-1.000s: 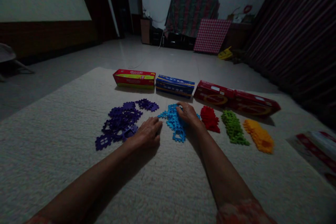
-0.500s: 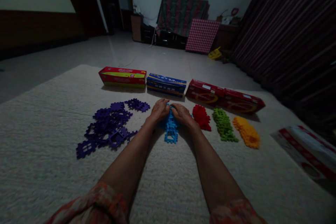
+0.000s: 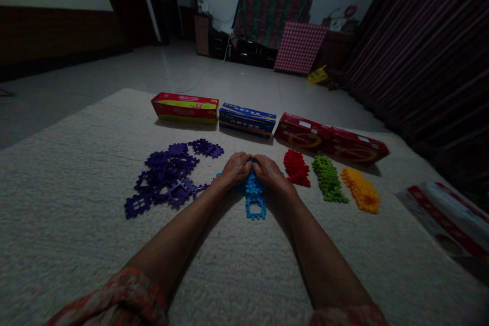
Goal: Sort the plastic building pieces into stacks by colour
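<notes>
My left hand (image 3: 237, 167) and my right hand (image 3: 268, 169) meet over a heap of blue interlocking plastic pieces (image 3: 252, 188), fingers curled round it from either side. The fingertips and much of the heap are hidden beneath the hands. One square blue piece with an open middle lies flat at the near end. Left of my left forearm spreads a loose pile of purple interlocking pieces (image 3: 164, 175). To the right of my right hand are a red pile (image 3: 296, 168), a row of green pieces (image 3: 327, 179) and a row of yellow pieces (image 3: 361, 189).
Behind the pieces stand a red and yellow box (image 3: 186, 108), a blue box (image 3: 247, 120) and two dark red boxes (image 3: 303, 131) in a line. A plastic-wrapped red and white package (image 3: 451, 214) lies at the right. Everything rests on a cream mat (image 3: 87, 163).
Both hands and the blue pieces have come slightly nearer to me. The whole view has also shifted a little. The other piles and boxes stay in place.
</notes>
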Tool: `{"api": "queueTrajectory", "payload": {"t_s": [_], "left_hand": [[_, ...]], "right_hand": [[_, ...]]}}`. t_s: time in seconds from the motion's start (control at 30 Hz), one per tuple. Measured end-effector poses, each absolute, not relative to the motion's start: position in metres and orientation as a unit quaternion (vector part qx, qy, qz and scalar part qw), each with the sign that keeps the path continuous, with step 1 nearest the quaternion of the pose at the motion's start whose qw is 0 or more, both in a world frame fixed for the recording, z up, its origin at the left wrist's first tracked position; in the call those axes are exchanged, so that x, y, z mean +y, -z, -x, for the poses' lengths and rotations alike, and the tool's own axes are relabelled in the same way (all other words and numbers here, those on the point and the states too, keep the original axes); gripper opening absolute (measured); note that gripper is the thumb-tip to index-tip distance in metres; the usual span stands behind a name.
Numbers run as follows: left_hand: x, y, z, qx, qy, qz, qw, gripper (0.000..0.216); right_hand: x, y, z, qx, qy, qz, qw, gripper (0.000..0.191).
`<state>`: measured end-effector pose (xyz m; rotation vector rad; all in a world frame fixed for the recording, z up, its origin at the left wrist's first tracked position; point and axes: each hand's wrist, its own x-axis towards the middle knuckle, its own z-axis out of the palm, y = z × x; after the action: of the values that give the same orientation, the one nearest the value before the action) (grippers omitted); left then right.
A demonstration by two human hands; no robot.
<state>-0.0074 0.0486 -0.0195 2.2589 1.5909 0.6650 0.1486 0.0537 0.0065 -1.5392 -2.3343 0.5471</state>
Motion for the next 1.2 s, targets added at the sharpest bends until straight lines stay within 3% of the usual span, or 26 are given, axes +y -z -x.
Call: {"api": "queueTrajectory", "payload": {"t_s": [0.13,0.27,0.57,0.8,1.07,1.2], "left_hand": [[0.031,0.007,0.017,0.521,-0.247,-0.792,0.202,0.043],[0.019,-0.015,0.051,0.531,-0.246,-0.781,0.218,0.050],[-0.036,-0.014,0.107,0.516,-0.136,-0.817,0.217,0.060],[-0.061,-0.009,0.115,0.519,-0.152,-0.816,0.206,0.053],[-0.047,-0.023,0.140,0.513,-0.058,-0.845,0.140,0.056],[-0.025,-0.024,0.116,0.533,-0.139,-0.825,0.127,0.052]], "right_hand": [[0.040,-0.016,-0.154,-0.814,-0.189,0.537,0.113,0.034],[0.032,-0.025,-0.160,-0.802,-0.195,0.546,0.143,0.037],[0.031,-0.005,-0.162,-0.818,-0.183,0.517,0.173,0.040],[0.033,0.009,-0.162,-0.831,-0.186,0.488,0.192,0.042],[0.027,-0.005,-0.162,-0.840,-0.197,0.490,0.128,0.041],[0.027,-0.016,-0.164,-0.830,-0.188,0.507,0.133,0.040]]}}
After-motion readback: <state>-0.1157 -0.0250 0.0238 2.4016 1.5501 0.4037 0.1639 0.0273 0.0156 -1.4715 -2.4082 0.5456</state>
